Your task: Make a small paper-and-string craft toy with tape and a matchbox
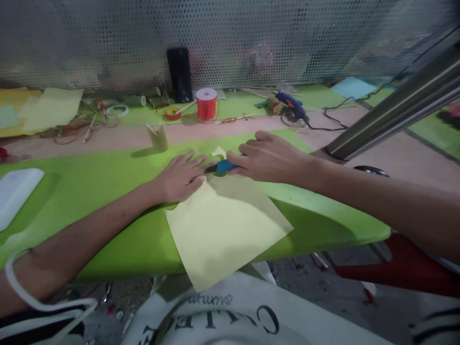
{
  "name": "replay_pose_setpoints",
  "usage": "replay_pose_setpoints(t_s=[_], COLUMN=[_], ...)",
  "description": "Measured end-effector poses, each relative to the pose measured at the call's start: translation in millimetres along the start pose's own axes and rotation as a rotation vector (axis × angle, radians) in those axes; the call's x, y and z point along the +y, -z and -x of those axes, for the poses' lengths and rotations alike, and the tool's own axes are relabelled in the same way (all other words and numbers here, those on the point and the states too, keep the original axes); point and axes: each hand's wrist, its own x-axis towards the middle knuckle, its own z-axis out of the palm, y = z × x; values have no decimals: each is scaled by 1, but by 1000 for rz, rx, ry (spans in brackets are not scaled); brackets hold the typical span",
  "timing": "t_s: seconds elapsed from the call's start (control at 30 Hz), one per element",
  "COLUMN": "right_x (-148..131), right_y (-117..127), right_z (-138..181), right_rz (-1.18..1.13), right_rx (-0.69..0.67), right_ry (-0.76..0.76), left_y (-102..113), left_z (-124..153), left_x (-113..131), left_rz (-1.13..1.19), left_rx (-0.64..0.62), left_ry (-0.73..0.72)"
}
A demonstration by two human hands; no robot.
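My left hand (181, 176) lies flat with fingers spread on the far corner of a pale yellow paper sheet (224, 227), pressing it onto the bright green table top (100, 191). My right hand (268, 155) is closed around a blue-handled cutter (221, 166), whose dark tip sits at the paper's far edge beside my left fingers. A small pale cut scrap (218, 152) lies just beyond the cutter. The sheet's near corner hangs over the table's front edge.
A small folded green paper piece (158, 137) stands behind my left hand. Farther back are a red thread spool (206, 103), a tape roll (173, 113), a blue glue gun (292, 105) with its cord, a black upright object (179, 74), and yellow sheets (50, 108). A metal pole (395, 112) slants at right.
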Motion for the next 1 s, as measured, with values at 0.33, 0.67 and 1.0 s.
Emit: replay_pose_setpoints(t_s=[0.33,0.67,1.0], right_x=[-6,-18,-26], right_y=[1,3,11], right_z=[5,16,23], right_rz=[-34,-77,-69], right_rx=[-1,12,-9], right_ry=[-43,-128,-161], left_y=[1,1,0], left_z=[3,2,3], left_x=[6,6,4], left_rz=[-80,-55,-29], left_rx=[29,21,30], left_ry=[34,34,27])
